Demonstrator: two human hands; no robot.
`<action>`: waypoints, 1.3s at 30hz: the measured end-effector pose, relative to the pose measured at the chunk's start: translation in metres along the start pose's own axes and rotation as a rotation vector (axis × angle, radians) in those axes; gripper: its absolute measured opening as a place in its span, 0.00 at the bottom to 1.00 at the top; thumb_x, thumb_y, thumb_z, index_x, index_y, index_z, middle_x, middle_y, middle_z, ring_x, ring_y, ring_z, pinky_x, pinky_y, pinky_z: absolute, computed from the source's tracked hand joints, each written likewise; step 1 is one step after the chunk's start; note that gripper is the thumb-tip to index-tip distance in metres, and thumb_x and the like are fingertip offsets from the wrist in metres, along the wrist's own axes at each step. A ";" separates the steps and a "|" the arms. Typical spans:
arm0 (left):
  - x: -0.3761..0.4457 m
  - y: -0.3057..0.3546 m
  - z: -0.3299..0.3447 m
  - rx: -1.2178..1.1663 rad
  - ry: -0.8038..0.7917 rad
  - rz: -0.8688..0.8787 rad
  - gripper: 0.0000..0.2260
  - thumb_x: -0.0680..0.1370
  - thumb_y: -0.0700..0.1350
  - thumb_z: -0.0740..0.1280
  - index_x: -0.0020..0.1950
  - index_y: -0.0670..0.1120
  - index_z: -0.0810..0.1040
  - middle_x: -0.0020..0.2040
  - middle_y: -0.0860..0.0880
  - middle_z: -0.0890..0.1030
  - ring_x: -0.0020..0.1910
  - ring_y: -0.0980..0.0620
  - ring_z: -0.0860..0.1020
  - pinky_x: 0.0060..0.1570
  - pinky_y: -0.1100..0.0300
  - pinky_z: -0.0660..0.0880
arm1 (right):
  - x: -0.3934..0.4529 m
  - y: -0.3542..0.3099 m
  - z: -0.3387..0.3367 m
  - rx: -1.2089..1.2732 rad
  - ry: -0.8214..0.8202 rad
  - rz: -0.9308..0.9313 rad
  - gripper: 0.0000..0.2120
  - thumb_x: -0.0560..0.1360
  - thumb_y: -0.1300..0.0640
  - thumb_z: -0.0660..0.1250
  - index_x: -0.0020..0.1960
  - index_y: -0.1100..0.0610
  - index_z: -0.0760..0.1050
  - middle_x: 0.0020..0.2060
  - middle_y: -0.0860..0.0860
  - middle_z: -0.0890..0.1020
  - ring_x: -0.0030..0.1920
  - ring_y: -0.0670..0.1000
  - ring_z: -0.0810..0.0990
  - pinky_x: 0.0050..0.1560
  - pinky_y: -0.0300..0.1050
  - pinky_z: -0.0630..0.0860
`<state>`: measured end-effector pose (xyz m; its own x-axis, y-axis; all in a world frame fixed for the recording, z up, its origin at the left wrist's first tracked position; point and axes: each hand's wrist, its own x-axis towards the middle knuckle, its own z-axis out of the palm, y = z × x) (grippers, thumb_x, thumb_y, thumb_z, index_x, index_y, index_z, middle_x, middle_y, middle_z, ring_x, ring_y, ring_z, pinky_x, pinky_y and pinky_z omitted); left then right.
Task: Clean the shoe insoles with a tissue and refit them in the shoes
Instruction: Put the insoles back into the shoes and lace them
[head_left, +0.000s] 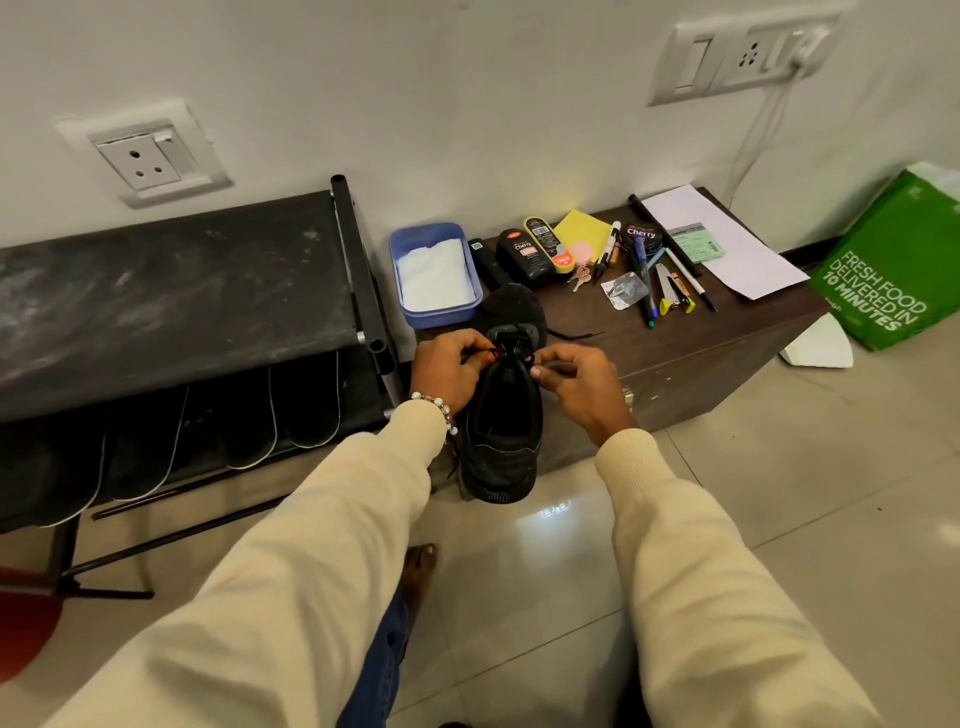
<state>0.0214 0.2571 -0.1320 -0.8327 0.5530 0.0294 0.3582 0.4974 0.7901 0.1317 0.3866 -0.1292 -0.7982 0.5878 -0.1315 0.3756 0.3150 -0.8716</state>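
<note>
The shoe (501, 431) and its laces (511, 353) are black, the container (435, 275) blue with white tissue (434, 275) inside, the cloth (582, 231) yellow, the cabinet top (727, 322) dark brown, the bag (893, 270) green with white lettering, and both sleeves (311, 545) cream.

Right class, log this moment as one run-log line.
left hand: pinches lace | right hand: pinches lace | black shoe: on cabinet edge, heel overhanging | blue tissue box: behind
</note>
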 end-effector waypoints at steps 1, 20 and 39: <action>0.000 0.000 0.001 0.033 0.010 0.003 0.05 0.77 0.40 0.68 0.50 0.46 0.83 0.46 0.48 0.83 0.46 0.51 0.80 0.51 0.60 0.74 | 0.000 0.000 0.000 -0.018 0.002 -0.015 0.05 0.74 0.62 0.69 0.46 0.53 0.80 0.44 0.50 0.82 0.48 0.49 0.80 0.52 0.45 0.77; -0.022 0.002 -0.013 -0.180 -0.080 -0.085 0.09 0.76 0.39 0.70 0.55 0.42 0.82 0.51 0.47 0.83 0.53 0.52 0.80 0.59 0.59 0.73 | -0.010 -0.008 -0.007 -0.071 0.054 0.066 0.01 0.74 0.58 0.70 0.45 0.55 0.80 0.42 0.51 0.82 0.46 0.50 0.81 0.54 0.50 0.79; -0.008 0.014 -0.017 0.345 -0.018 -0.182 0.12 0.77 0.36 0.61 0.59 0.34 0.73 0.58 0.38 0.78 0.57 0.38 0.76 0.52 0.53 0.72 | -0.024 -0.019 -0.017 -0.705 0.193 -0.101 0.09 0.77 0.57 0.64 0.53 0.61 0.76 0.51 0.58 0.76 0.49 0.58 0.78 0.48 0.47 0.75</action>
<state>0.0262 0.2483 -0.1108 -0.8894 0.4448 -0.1054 0.3285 0.7823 0.5293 0.1519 0.3792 -0.1013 -0.7721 0.6309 0.0757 0.5702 0.7405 -0.3558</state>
